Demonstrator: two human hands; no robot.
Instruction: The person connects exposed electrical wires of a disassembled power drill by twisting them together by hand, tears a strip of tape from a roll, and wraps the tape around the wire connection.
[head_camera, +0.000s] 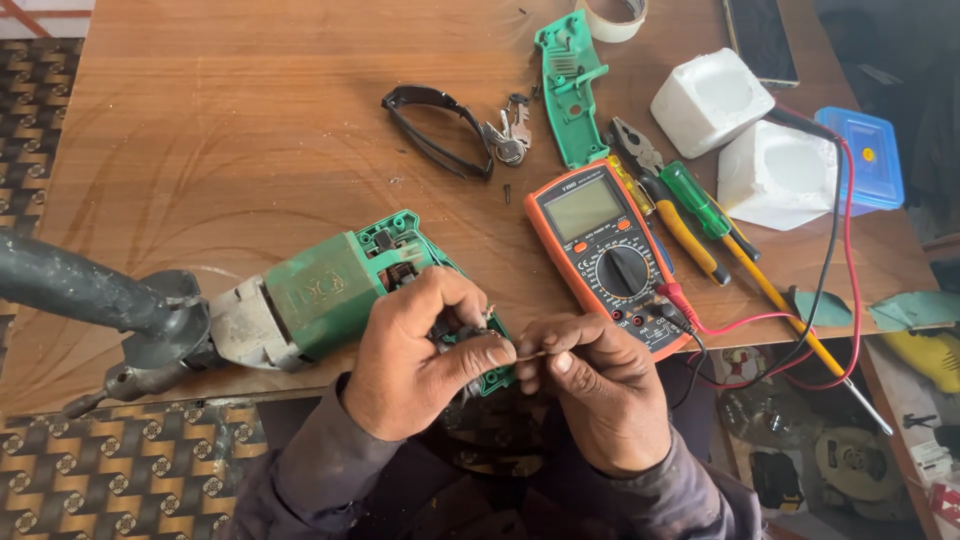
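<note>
An opened green power tool (320, 290) with a grey metal head and a black side handle lies at the front edge of the wooden table (250, 110). My left hand (420, 355) grips the tool's open rear part, where the inner parts show. My right hand (600, 385) pinches a thin wire (535, 353) that runs between both hands' fingertips. Just right of my hands lies an orange multimeter (600, 250) with red and black leads (835, 260) plugged in.
The tool's green cover half (568, 85), black glasses (435, 125), keys (510, 135), pliers (640, 150), screwdrivers (700, 200), two white foam blocks (745, 130), a blue box (870, 155), a tape roll (615, 15) and a phone (760, 40) lie on the table. Patterned floor lies left.
</note>
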